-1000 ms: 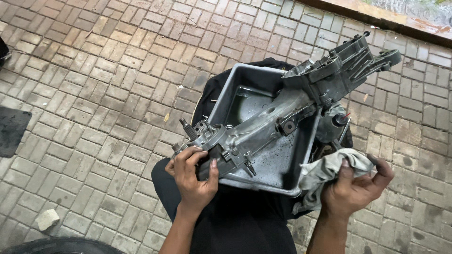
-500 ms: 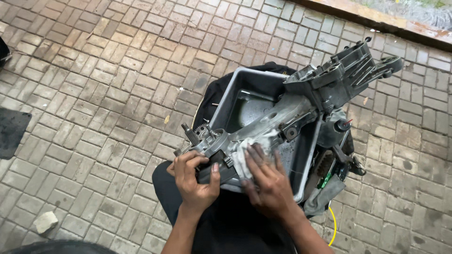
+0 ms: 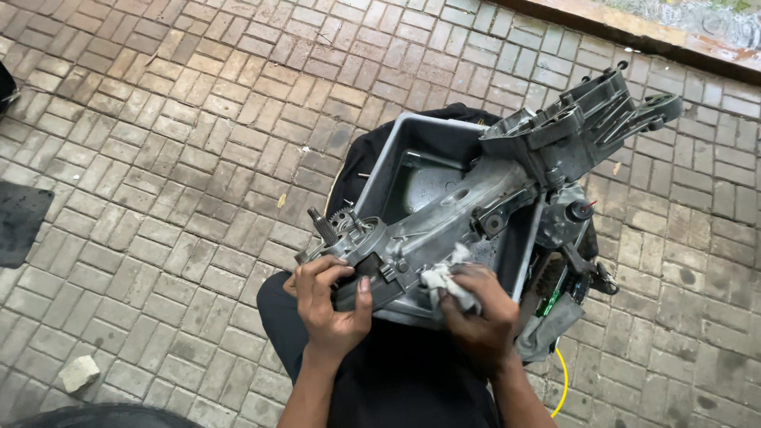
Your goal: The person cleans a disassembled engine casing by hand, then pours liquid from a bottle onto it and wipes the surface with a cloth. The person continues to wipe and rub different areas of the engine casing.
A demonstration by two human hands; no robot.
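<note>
Grey brick paving (image 3: 158, 158), stained, outdoors, stone chunk (image 3: 79, 372), black mat (image 3: 20, 222)

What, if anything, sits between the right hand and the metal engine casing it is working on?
A crumpled grey rag lies between the right hand and the metal engine casing, pressed against the casing's near end over the grey plastic tub. The left hand grips the casing directly, with nothing between.
</note>
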